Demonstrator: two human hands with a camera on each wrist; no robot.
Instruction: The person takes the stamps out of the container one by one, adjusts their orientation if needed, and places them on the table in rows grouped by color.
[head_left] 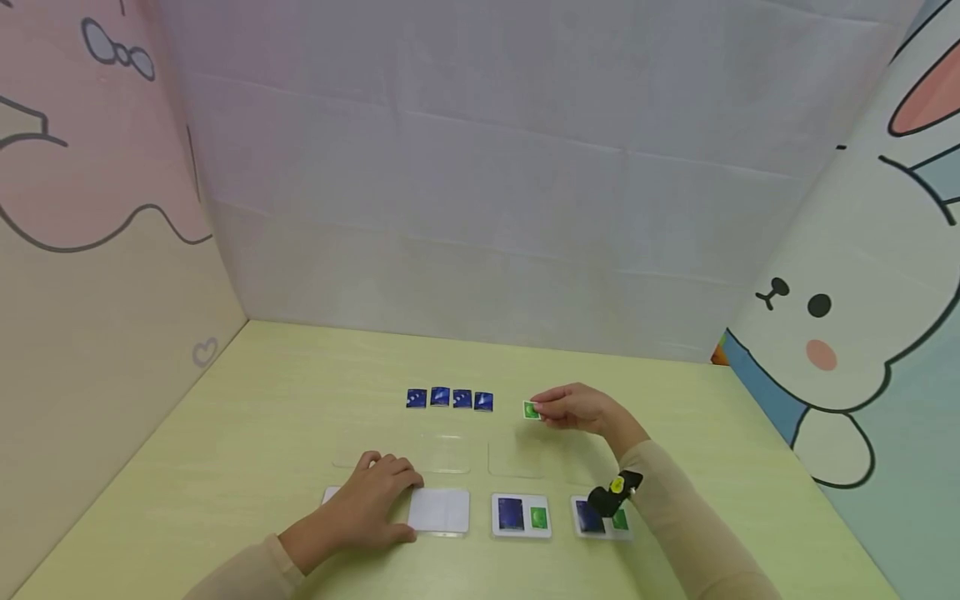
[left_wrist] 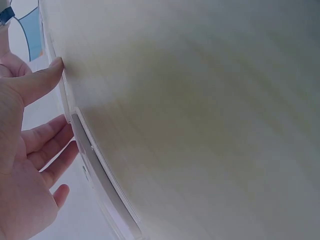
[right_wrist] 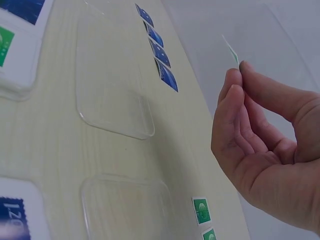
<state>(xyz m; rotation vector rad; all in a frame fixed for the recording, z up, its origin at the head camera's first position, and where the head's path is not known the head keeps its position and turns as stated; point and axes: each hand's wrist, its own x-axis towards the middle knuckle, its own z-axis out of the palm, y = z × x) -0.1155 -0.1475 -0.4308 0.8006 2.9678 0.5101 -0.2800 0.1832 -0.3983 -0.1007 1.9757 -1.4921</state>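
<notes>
Between thumb and fingertips, my right hand (head_left: 577, 408) pinches a small green stamp (head_left: 530, 410) above the far part of the table. In the right wrist view that stamp (right_wrist: 231, 52) appears nearly edge-on. My left hand (head_left: 367, 504) rests at the left side of a blank white card in a clear case (head_left: 440, 510); thumb and index finger touch near its corners. The left wrist view shows the thumb (left_wrist: 45, 80) at a clear case edge, the other fingers extended. Several blue stamps (head_left: 462, 399) lie in a row left of the right hand.
Two cases hold a blue and a green stamp each, one near the middle (head_left: 521, 531), another partly behind the right wrist strap (head_left: 602, 531). Clear lids (head_left: 445, 454) lie behind the cases. More green stamps (right_wrist: 202, 210) lie under the right hand. A white wall (head_left: 480, 250) stands behind.
</notes>
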